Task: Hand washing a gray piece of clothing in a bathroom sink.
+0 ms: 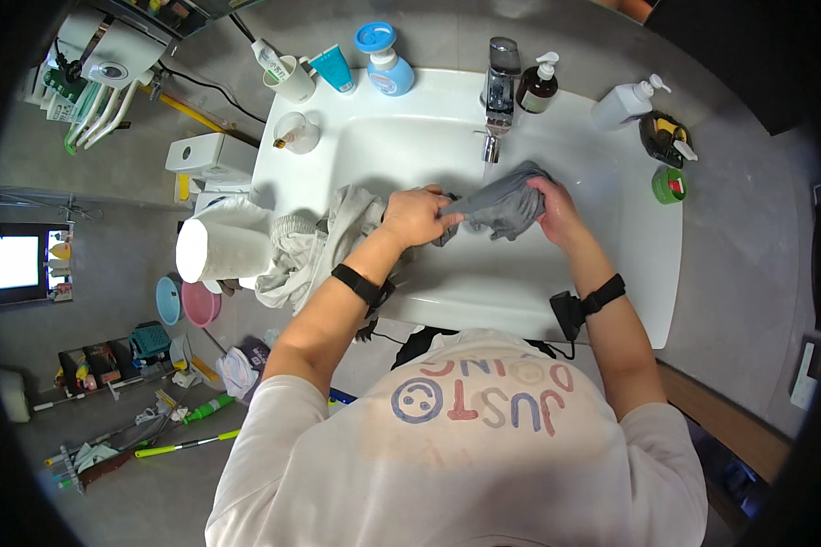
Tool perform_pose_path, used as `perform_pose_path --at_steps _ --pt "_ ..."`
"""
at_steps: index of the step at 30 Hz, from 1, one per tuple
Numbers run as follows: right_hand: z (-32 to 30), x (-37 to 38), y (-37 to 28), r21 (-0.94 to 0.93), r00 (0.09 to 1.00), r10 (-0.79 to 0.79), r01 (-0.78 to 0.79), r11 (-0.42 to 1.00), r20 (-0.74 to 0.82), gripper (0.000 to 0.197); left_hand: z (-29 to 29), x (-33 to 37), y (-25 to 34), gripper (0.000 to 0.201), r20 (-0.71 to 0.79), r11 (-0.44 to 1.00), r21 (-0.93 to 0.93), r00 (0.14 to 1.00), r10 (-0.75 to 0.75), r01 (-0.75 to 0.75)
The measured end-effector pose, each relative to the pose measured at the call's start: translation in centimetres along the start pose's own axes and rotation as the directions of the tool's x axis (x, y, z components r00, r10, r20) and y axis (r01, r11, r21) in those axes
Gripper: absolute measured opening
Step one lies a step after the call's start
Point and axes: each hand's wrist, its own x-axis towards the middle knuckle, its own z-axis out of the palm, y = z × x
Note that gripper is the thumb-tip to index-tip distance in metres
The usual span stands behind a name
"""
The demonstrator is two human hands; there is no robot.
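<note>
A dark grey cloth (502, 206), seemingly wet, is stretched between my hands over the white basin (483, 296). My left hand (416, 217) is closed on its left end, fingers bunching the fabric. At the other end, my right hand (558, 213) pinches the edge between thumb and fingers. Just above the cloth is the spout of the chrome tap (501, 91). A pale grey garment (303, 259) with a gathered waistband drapes over the left side of the basin, close to my left wrist. Folds hide what kind of item the dark cloth is.
Behind the basin stand a blue pump bottle (390, 73), a teal tube (332, 69), a white cup (292, 82), a brown pump bottle (537, 87) and a white pump bottle (624, 104). A white cylindrical container (219, 244) is left of the garment. A green tin (669, 185) sits right.
</note>
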Motion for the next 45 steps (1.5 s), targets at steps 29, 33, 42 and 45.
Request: perform_pose_path --at_steps 29,33,42,45 --pt "8.8 3.6 6.7 -0.889 0.886 -0.453 0.125 0.44 -0.1 0.04 8.4 6.6 4.1 0.044 0.381 -0.663 -0.748 0.809 -0.447 -0.014" --pt "10.3 0.1 6.4 -0.887 0.944 -0.302 0.252 0.386 0.136 0.036 8.2 4.7 3.4 0.047 0.41 -0.681 -0.731 0.827 -0.385 0.046" --pt "11.2 -1.1 7.4 -0.863 0.867 -0.311 0.461 0.207 0.389 0.033 14.1 4.3 -0.4 0.045 -0.072 -0.761 -0.631 0.988 -0.138 -0.152" --pt "3.3 6.8 9.1 -0.923 0.864 -0.48 0.296 0.244 0.15 0.032 6.5 5.6 6.1 0.042 0.361 -0.355 -0.911 0.825 -0.435 0.211"
